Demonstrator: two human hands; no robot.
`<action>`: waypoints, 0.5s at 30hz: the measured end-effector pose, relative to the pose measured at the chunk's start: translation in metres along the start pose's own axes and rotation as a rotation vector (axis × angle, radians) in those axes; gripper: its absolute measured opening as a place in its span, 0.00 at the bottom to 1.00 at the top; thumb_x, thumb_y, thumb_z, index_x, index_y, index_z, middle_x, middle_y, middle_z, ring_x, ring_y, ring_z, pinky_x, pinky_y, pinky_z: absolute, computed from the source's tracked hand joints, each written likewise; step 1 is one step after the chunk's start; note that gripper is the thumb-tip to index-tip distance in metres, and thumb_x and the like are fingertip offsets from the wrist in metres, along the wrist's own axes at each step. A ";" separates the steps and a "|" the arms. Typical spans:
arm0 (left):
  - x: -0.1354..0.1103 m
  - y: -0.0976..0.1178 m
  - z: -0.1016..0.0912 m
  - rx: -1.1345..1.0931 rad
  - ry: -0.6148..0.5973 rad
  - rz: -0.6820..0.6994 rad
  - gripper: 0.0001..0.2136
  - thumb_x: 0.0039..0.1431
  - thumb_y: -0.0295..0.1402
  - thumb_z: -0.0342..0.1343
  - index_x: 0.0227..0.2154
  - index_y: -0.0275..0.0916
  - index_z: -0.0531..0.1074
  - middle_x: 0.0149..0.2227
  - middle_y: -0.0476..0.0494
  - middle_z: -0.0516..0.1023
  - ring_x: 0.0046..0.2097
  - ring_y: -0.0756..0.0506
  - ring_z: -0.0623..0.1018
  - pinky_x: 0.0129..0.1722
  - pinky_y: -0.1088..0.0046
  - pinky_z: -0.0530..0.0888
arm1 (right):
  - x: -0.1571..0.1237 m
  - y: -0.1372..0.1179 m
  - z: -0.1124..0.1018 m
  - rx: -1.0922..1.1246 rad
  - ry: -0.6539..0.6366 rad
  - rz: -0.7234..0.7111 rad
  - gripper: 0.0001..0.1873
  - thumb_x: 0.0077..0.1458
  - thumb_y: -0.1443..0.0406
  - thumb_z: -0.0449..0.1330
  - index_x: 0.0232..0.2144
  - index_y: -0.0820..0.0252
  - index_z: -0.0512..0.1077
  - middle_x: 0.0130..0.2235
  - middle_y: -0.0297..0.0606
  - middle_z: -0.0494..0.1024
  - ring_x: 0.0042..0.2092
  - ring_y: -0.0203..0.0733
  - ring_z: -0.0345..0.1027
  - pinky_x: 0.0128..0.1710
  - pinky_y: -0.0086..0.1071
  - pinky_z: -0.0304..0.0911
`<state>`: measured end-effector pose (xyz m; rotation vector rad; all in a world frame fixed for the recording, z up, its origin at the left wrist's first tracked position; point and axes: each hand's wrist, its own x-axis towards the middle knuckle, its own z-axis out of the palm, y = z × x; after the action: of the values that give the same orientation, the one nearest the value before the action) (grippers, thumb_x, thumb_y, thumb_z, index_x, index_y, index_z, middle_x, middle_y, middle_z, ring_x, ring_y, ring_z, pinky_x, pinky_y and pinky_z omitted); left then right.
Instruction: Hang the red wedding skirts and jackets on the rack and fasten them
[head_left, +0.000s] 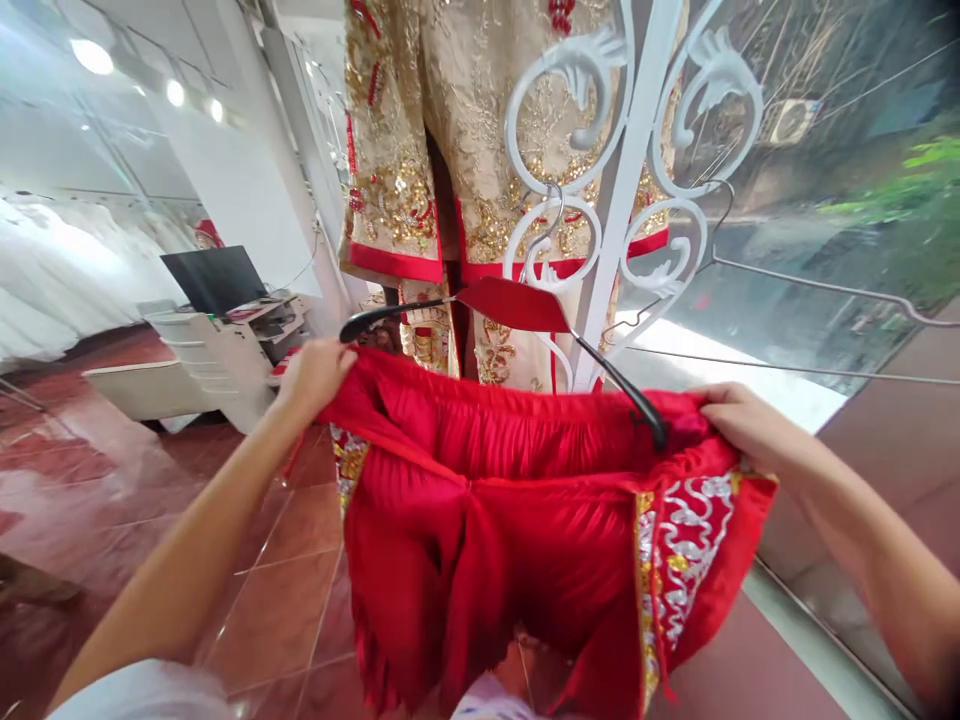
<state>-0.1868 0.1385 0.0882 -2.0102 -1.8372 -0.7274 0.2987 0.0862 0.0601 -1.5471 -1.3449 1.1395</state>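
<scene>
A red satin skirt (525, 540) with a gathered waistband and silver and gold embroidered panels spans the space between my hands. My left hand (319, 375) is closed on the left end of its waistband, close to one tip of a black clothes hanger (611, 370). At the right end, my right hand (739, 420) pinches the waistband. The hanger's other tip dips inside the waist opening. A red piece (514, 303) covers the hanger's middle, and its hook hangs on a white scrolled metal rack (619, 190).
Behind the hanger hangs a gold sequined garment (495, 130) with red trim. A bare wire hanger (817, 285) is on the right, near the window (862, 150). Further left stand a desk (202, 350) with a black monitor (214, 280) and white gowns (52, 270).
</scene>
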 end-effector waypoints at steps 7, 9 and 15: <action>-0.117 -0.006 0.053 0.298 -0.018 0.033 0.14 0.62 0.32 0.39 0.38 0.35 0.70 0.37 0.35 0.76 0.41 0.38 0.75 0.35 0.66 0.70 | -0.031 0.094 0.028 -0.600 0.098 -0.341 0.16 0.39 0.73 0.44 0.21 0.59 0.70 0.24 0.37 0.75 0.30 0.43 0.70 0.32 0.33 0.63; -0.163 -0.009 0.063 0.279 0.026 -0.084 0.15 0.62 0.32 0.37 0.40 0.35 0.69 0.40 0.33 0.75 0.38 0.39 0.76 0.33 0.65 0.72 | -0.051 0.118 0.037 -0.771 0.220 -0.365 0.20 0.46 0.73 0.43 0.28 0.57 0.73 0.33 0.40 0.77 0.37 0.45 0.71 0.33 0.34 0.64; -0.287 0.013 0.129 -0.004 -0.213 -0.222 0.15 0.52 0.28 0.43 0.20 0.44 0.73 0.21 0.44 0.76 0.22 0.42 0.76 0.19 0.68 0.71 | -0.083 0.210 0.063 -1.050 0.386 -0.067 0.20 0.52 0.72 0.45 0.34 0.54 0.76 0.35 0.45 0.75 0.32 0.46 0.73 0.24 0.33 0.63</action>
<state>-0.1663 -0.0277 -0.1786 -1.9714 -2.2091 -0.5931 0.2971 -0.0256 -0.1465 -2.2387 -1.7922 -0.0216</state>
